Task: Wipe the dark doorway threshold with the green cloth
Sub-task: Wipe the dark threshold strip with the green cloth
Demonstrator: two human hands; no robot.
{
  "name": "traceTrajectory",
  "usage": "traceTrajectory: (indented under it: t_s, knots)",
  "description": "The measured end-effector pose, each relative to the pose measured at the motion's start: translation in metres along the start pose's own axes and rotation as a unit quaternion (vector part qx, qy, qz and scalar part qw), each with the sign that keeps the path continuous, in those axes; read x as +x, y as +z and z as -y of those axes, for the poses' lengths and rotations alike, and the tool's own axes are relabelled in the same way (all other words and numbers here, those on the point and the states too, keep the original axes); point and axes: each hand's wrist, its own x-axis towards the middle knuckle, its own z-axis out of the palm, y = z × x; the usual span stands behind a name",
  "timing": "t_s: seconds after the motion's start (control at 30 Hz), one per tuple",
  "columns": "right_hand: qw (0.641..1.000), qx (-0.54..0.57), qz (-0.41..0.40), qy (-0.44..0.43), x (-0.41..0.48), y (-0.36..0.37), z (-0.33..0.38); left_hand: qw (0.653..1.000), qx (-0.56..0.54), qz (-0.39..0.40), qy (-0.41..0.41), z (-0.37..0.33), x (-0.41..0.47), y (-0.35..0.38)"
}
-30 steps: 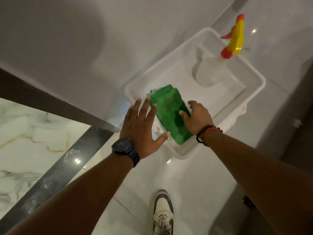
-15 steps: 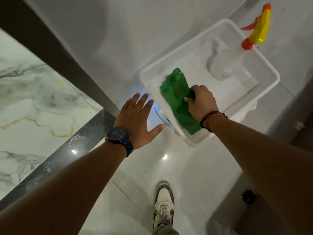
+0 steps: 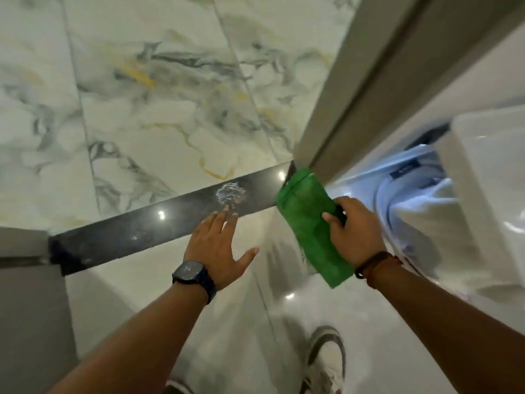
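The right hand (image 3: 358, 233) is clenched on the folded green cloth (image 3: 308, 223), thumb over its upper face, the cloth hanging in the air with its far corner near the right end of the dark polished stone threshold strip (image 3: 147, 226), close to the grey door frame (image 3: 355, 106); whether that corner touches the stone I cannot tell; the left hand (image 3: 218, 251) is released, fingers spread and holding nothing, hovering at the near edge of the strip. A whitish smeared patch (image 3: 230, 193) sits on the strip just beyond the left fingertips, and this looks like the mark to clear. The wipe has not begun, as I judge it; to do it well, lay the cloth flat so a broad face meets the stone, start at the frame end, and draw along the strip's length rather than across it, pressing harder over the smear; the left hand would best brace on the pale glossy floor tile (image 3: 176, 282) beside the strip, not on it, lest it leave prints; refold to a clean face if residue streaks.
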Motion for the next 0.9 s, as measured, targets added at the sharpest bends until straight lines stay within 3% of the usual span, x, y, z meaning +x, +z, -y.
traceTrajectory:
  t_s: [0.13, 0.3, 0.4, 0.47, 0.53, 0.63, 0.9]
  knots:
    - [0.996, 0.043, 0.072, 0.041, 0.041, 0.119, -0.007, 0.997, -0.023, -0.008, -0.068, 0.070, 0.006, 0.095]
    - [0.992, 0.096, 0.072, 0.036, 0.105, 0.207, -0.045, 0.988, -0.026, -0.050, -0.146, 0.126, 0.033, 0.189]
    - [0.996, 0.002, 0.016, 0.083, 0.134, 0.236, -0.082, 0.977, -0.035, -0.095, -0.190, 0.147, 0.048, 0.224]
    - [0.998, -0.062, -0.016, 0.007, 0.141, 0.255, -0.096, 0.969, -0.033, -0.113, -0.216, 0.158, 0.057, 0.238]
    - [0.984, -0.149, 0.022, -0.098, 0.141, 0.275, -0.101, 0.967, -0.021, -0.120, -0.222, 0.165, 0.066, 0.246]
    - [0.951, -0.266, 0.073, -0.141, 0.136, 0.298, -0.108, 0.968, -0.016, -0.126, -0.218, 0.169, 0.074, 0.249]
    - [0.960, -0.269, 0.021, -0.071, 0.168, 0.322, -0.084, 0.971, -0.019, -0.127, -0.202, 0.173, 0.074, 0.252]
